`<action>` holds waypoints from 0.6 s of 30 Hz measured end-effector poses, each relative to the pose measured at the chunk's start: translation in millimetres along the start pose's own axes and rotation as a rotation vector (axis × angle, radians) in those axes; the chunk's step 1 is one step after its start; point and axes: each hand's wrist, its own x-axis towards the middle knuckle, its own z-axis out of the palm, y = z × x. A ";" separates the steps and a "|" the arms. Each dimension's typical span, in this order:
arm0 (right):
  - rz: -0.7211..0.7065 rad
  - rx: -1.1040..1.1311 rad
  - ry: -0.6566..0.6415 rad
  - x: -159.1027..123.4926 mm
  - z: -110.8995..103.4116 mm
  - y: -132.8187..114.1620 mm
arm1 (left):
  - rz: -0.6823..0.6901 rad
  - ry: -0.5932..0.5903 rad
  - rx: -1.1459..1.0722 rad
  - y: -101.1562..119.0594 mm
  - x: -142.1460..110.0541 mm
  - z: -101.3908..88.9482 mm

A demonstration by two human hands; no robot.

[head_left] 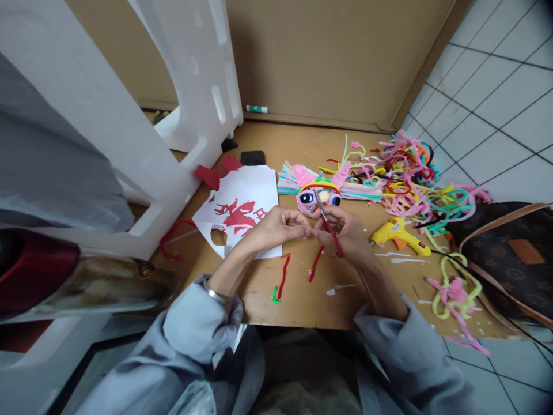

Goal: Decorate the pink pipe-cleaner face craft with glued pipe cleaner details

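My left hand [288,223] is closed in a pinch, its fingertips meeting those of my right hand. Whatever lies between them is too small to make out. In my right hand [341,223] are red-handled scissors [332,230], their metal tip pointing away from me. Just beyond both hands lies a pipe-cleaner animal face [320,193] with pink ears and big round eyes. Nearer to me on the table are a bent red pipe cleaner with a green end [283,279] and a short red piece [316,264].
White paper with red cut-outs [246,193] lies left of the hands. A yellow glue gun [400,234], a heap of colourful pipe cleaners [415,173] and a brown bag [501,242] are on the right. A white plastic frame [199,86] stands left; a glue stick [257,109] is at the back.
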 end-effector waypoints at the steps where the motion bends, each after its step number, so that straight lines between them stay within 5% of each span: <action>1: 0.002 0.020 0.007 -0.1 -0.1 -0.6 | 0.007 0.002 -0.018 0.6 -0.6 0.4; 18: -0.023 0.170 0.182 0.8 3.7 -3.3 | 0.051 0.109 -0.209 -8.1 1.7 18.5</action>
